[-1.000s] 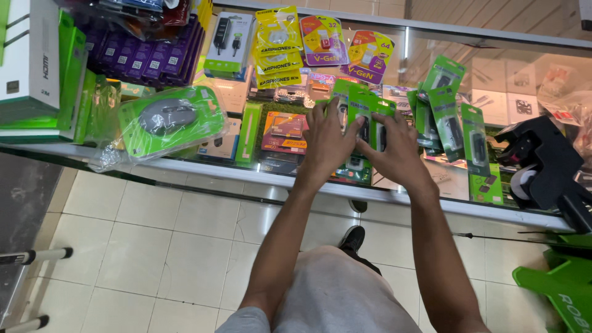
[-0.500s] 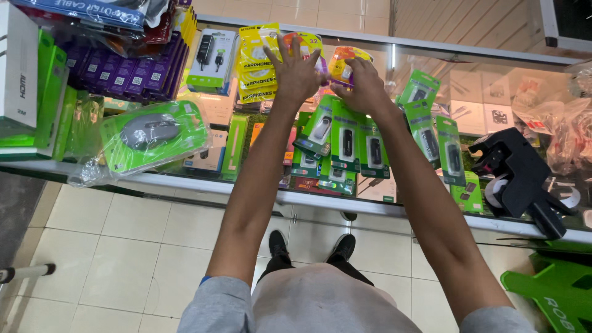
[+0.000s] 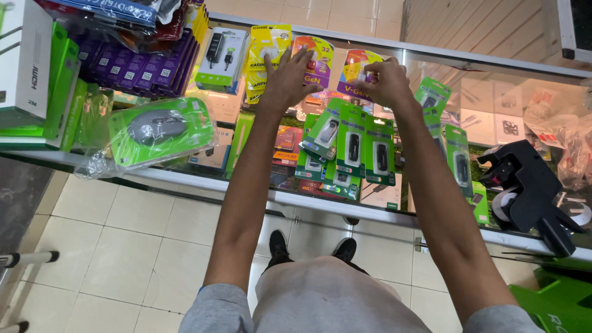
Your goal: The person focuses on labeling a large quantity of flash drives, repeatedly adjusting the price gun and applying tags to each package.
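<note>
Both arms reach far across a glass counter (image 3: pixel 431 213). My left hand (image 3: pixel 288 77) lies flat, fingers spread, on a yellow and pink blister pack (image 3: pixel 316 57) beside a stack of yellow packs (image 3: pixel 265 46). My right hand (image 3: pixel 385 81) curls its fingers around the edge of another yellow and pink blister pack (image 3: pixel 354 68). Below the hands a fan of green flash-drive packs (image 3: pixel 351 148) rests on the glass.
A green packaged mouse (image 3: pixel 157 129) lies at the left, with purple boxes (image 3: pixel 132 61) and a white and green box (image 3: pixel 28 74) behind. A hub pack (image 3: pixel 222 52) sits beside the yellow packs. A black price-label gun (image 3: pixel 527 194) stands at the right. Tiled floor lies below.
Both hands have left the green flash-drive packs and moved to the far side of the counter, onto the yellow and pink packs. The view has tilted with them.
</note>
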